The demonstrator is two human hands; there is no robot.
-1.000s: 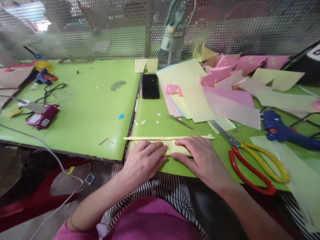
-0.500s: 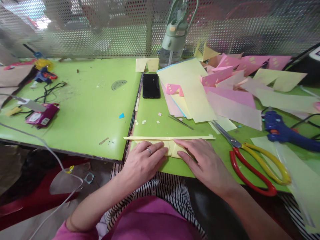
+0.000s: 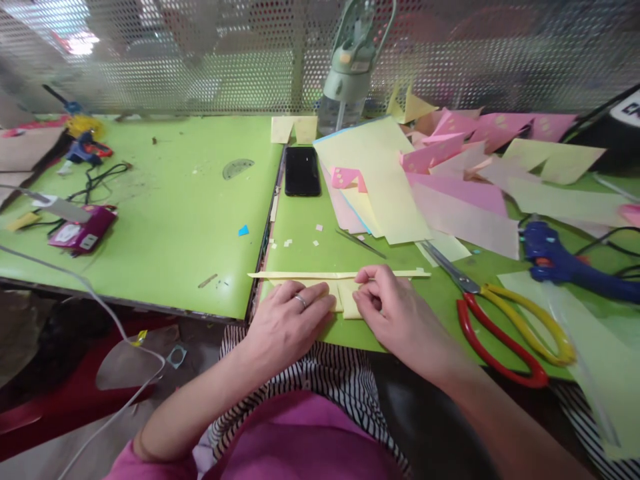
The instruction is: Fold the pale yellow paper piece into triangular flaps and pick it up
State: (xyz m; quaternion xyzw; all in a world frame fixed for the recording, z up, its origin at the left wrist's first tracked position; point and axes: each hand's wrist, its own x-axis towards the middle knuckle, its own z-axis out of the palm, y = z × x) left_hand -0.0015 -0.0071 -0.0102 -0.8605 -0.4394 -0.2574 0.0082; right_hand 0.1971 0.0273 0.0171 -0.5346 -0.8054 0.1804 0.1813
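A long folded strip of pale yellow paper [image 3: 345,293] lies along the near edge of the green table [image 3: 190,220]. My left hand [image 3: 287,320], a ring on one finger, lies flat on the strip's left part with fingers stretched out, pressing it down. My right hand [image 3: 395,313] has its fingers curled onto the strip's right part, pinching the paper near the fold line.
Red-and-yellow scissors [image 3: 505,320] lie just right of my right hand. A blue glue gun [image 3: 565,263], a black phone [image 3: 302,171], a water bottle [image 3: 347,73] and a spread of yellow and pink paper sheets [image 3: 400,187] fill the far right. Cables and a magenta box [image 3: 80,233] sit left.
My right hand went from lying flat with fingers stretched over the strip to curling its fingers and pinching the paper. My left hand stayed put.
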